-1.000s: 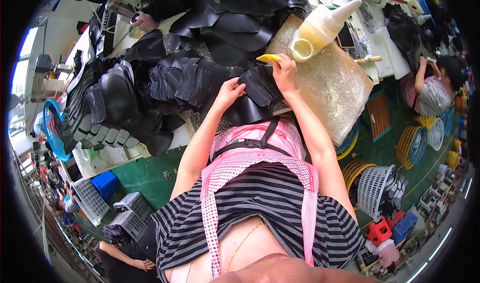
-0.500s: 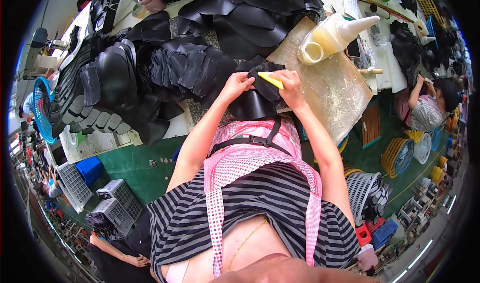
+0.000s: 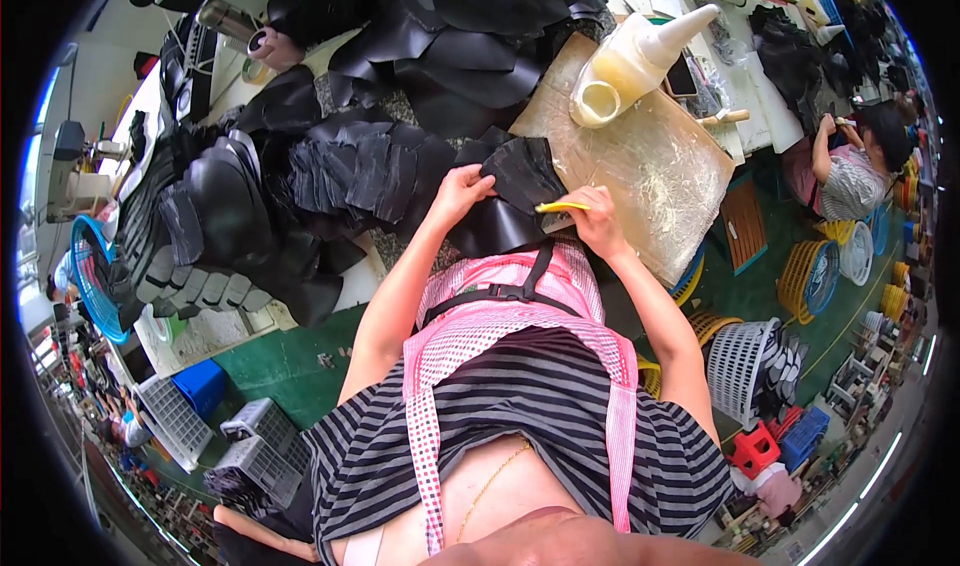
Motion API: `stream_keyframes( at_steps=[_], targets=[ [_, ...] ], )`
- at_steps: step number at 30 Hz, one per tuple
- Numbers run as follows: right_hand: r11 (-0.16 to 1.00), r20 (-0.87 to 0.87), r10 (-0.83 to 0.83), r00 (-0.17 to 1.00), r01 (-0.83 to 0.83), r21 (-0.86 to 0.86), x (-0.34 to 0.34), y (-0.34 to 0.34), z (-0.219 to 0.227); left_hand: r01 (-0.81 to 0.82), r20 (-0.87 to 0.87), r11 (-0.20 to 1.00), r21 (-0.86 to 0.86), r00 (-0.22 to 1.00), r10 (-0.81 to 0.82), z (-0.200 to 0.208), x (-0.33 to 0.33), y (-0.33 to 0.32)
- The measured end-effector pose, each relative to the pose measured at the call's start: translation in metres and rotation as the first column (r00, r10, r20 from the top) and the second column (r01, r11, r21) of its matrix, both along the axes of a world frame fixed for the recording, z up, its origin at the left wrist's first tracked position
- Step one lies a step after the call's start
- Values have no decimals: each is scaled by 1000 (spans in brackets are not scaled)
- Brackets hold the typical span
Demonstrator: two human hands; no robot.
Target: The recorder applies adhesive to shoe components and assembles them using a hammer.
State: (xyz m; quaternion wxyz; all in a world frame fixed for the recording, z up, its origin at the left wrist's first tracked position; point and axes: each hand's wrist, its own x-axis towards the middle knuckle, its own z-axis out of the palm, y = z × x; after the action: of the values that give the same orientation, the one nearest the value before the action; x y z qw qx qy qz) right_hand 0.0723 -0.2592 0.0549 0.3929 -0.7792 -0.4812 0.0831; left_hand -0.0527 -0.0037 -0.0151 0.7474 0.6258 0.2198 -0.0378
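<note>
My left hand (image 3: 462,188) pinches the upper edge of a black leather piece (image 3: 518,184) that lies in front of me at the table edge. My right hand (image 3: 592,221) grips a small yellow-handled brush (image 3: 560,207) whose tip rests against the right side of that black piece. To the right of the piece lies a glue-stained brown board (image 3: 650,166). A large translucent glue bottle (image 3: 630,61) with a cone nozzle lies on its side at the board's far end.
Stacks of black leather pieces (image 3: 350,166) cover the table to the left and ahead. Another person (image 3: 850,166) works at the far right. Plastic baskets (image 3: 745,366) stand on the green floor to my right, grey crates (image 3: 250,446) and a blue bin (image 3: 203,386) to my left.
My right hand has drawn the yellow brush back from the board toward me, onto the black piece. My left hand has kept hold of the piece's edge.
</note>
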Motion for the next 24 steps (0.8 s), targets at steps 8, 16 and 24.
stream_keyframes(
  at_steps=[8, 16, 24],
  targets=[
    [893, -3, -435, 900, 432, 121, 27, 46, -31, 82, 25, 572, 816, 984, -177, 78, 24, 15],
    [921, 43, -387, 921, 384, 59, 5, 8, -13, 239, -241, 580, 779, 968, -75, 57, 45, 20],
    [687, -11, -726, 687, 726, -14, 1, -67, -27, 257, -28, 439, 861, 886, -463, 118, -3, 2]
  ],
)
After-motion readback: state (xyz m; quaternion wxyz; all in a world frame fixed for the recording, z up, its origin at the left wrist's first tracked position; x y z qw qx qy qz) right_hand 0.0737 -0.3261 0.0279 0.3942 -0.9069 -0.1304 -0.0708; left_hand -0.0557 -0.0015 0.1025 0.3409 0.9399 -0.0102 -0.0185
